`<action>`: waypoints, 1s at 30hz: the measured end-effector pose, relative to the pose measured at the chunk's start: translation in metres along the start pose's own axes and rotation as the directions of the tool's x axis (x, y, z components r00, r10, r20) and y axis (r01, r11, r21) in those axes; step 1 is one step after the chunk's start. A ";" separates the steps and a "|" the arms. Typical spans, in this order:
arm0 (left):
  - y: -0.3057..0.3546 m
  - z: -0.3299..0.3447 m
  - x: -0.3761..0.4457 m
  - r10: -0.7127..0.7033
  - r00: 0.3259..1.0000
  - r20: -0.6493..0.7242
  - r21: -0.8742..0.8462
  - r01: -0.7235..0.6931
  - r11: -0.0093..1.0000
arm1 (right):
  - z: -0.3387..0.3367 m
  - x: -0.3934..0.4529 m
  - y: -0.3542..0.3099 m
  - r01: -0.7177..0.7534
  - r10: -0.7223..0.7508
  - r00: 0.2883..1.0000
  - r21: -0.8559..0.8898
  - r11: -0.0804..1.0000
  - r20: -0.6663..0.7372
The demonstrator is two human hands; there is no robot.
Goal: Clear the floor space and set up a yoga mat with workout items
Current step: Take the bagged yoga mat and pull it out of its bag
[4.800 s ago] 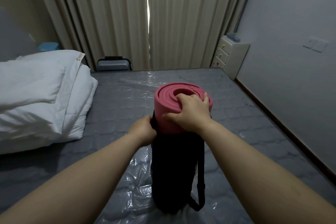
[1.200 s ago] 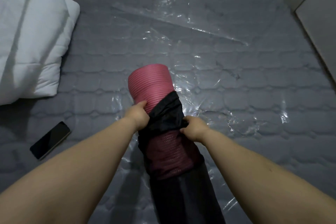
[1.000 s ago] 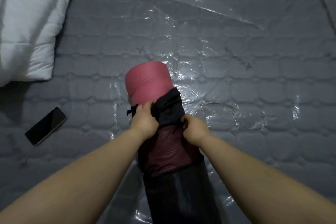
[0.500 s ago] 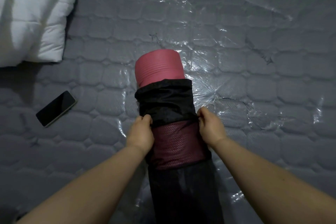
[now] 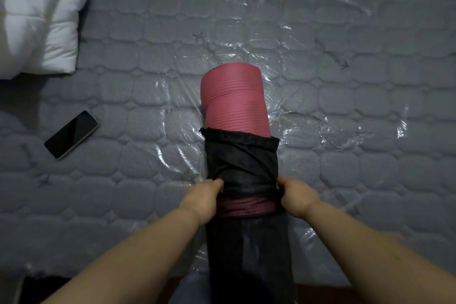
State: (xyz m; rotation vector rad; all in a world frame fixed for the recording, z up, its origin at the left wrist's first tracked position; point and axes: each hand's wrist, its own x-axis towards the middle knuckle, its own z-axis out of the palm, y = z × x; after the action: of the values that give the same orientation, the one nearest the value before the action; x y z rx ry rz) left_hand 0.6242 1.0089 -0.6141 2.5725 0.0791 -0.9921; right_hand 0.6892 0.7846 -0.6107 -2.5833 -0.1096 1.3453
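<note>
Rolled pink yoga mat (image 5: 233,99) lying on a grey quilted mattress (image 5: 138,96), far end sticking out of a black carry bag (image 5: 243,165). Bag's fabric bunched up around the roll, a band of mesh panel (image 5: 246,207) showing pink beneath it. Left hand (image 5: 203,198) gripping the bunched fabric on one side, right hand (image 5: 296,196) gripping it on the other. Clear plastic wrap (image 5: 283,39) glinting over the mattress. Dark smartphone (image 5: 72,134) face up, well to the left. White duvet (image 5: 37,12) folded at the upper left.
</note>
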 end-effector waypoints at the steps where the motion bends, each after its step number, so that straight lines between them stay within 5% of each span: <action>1: -0.001 0.004 -0.003 0.013 0.999 0.042 0.005 -0.013 1.000 | 0.004 -0.003 0.002 -0.015 0.015 1.000 0.007 1.000 0.021; 8: -0.011 0.017 -0.035 0.006 0.978 0.210 0.035 -0.013 0.999 | 0.032 -0.031 -0.002 -0.045 0.042 0.997 0.048 0.998 0.071; 13: -0.017 0.010 -0.055 -0.050 0.997 0.059 -0.056 0.053 0.997 | 0.032 -0.051 -0.047 0.048 -0.042 0.998 0.136 0.990 -0.050; 19: -0.032 -0.014 -0.073 -0.169 0.979 -0.116 -0.282 0.131 0.950 | 0.052 -0.065 -0.127 0.392 -0.404 0.915 0.270 0.879 -0.013; 23: -0.051 -0.005 -0.080 -0.212 0.977 -0.007 -0.299 0.200 0.933 | 0.042 -0.045 -0.122 0.285 -0.225 0.939 0.219 0.933 -0.261; 30: -0.033 0.014 -0.070 -0.166 0.986 -0.015 -0.257 0.157 0.954 | 0.041 -0.016 -0.070 0.086 -0.058 0.984 0.163 0.983 -0.166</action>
State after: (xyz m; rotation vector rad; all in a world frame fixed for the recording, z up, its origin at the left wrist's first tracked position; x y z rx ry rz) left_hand 0.5570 1.0399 -0.5884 2.3750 0.4064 -0.9246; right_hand 0.6493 0.8567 -0.6036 -2.5066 -0.0583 1.0676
